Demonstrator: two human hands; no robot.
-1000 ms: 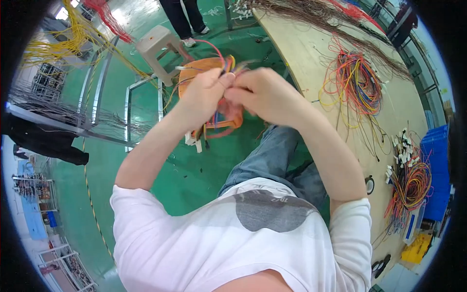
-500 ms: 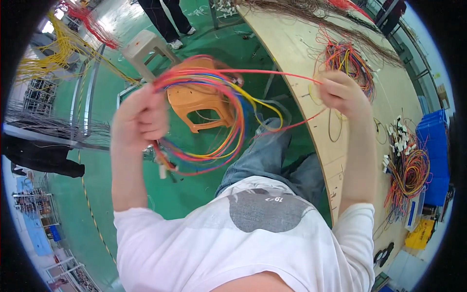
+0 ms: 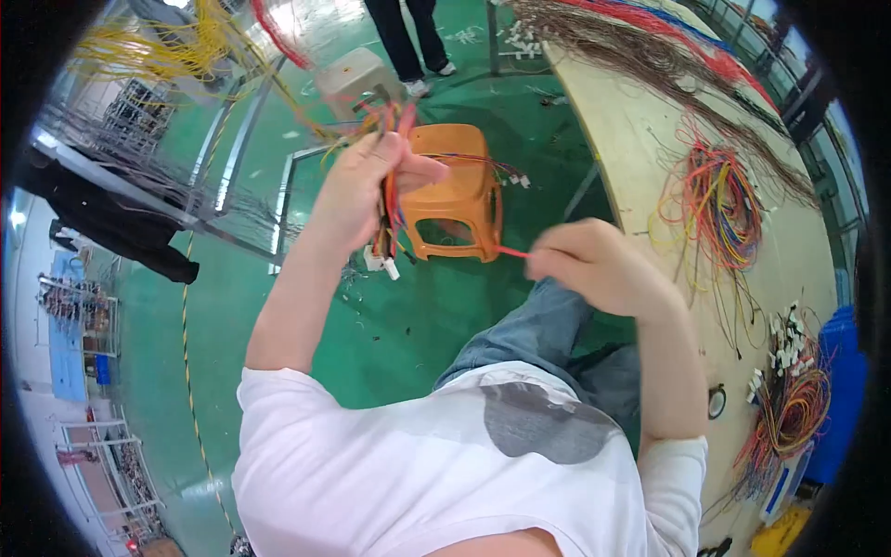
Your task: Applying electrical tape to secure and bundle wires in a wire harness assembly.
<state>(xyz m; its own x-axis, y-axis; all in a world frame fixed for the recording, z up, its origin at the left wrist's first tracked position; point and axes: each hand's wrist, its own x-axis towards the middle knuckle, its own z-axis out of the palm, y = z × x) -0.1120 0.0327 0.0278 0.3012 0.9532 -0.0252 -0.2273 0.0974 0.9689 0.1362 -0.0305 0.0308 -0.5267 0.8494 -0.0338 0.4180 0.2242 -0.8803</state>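
My left hand [image 3: 357, 190] is closed round a bundle of coloured wires [image 3: 387, 209], held up left of the orange stool. The bundle is seen nearly edge-on, with white connectors [image 3: 385, 265] dangling below the fist and loose strands showing above it. More wire ends with small white plugs stick out to the right over the stool seat. Lower and to the right, my right hand [image 3: 599, 267] is closed on a red wire [image 3: 513, 252], a short length of which shows left of the fingers. Its fingertips are partly hidden, and both hands are a little blurred.
An orange stool [image 3: 450, 190] stands on the green floor, a pale stool [image 3: 357, 79] behind it. On the wooden table [image 3: 608, 139] at right lie a wire coil [image 3: 719, 204], another bundle with white connectors [image 3: 794, 404] and a tape roll [image 3: 716, 402]. A person's legs [image 3: 406, 42] are beyond.
The wire bundle has turned from an open loop to edge-on as my left hand moved right and up. My right hand has come down and left, off the table edge; the taut red span is gone.
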